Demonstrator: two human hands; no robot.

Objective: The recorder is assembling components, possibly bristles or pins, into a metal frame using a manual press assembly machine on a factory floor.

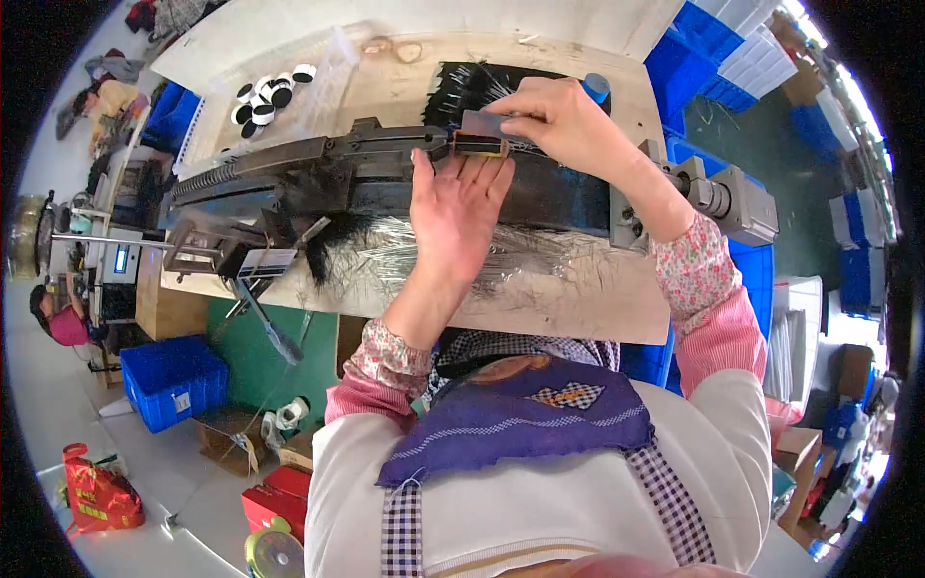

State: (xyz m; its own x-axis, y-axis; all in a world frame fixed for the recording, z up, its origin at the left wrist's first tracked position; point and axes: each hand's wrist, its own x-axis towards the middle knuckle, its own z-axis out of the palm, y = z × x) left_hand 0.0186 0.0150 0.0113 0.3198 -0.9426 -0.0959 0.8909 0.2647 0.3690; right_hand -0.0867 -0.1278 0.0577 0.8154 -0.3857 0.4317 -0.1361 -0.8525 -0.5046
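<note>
While the left hand (455,214) lies flat with its fingers straight and close together, pressed up against the underside of a small brown-edged rectangular block (480,144), the right hand (564,120) pinches a grey flat plate (487,123) on top of that block between thumb and fingertips; the palm seems to act as a backstop so the piece stays seated on the dark metal machine (385,173) at upper centre of the frame. Loose clear and black bristle fibres (453,255) lie spread on the wooden bench (568,299) just below the machine, near enough for either hand, and a black fibre bundle (462,87) sits just above the block. At upper left a clear plastic tray (318,77) holds round black-and-white discs (265,96). Blue plastic crates (173,380) stand at lower left and along the right edge. A red bag (96,491) with yellow markings lies on the floor at lower left, and a small white label (268,262) hangs on the machine's left end.
</note>
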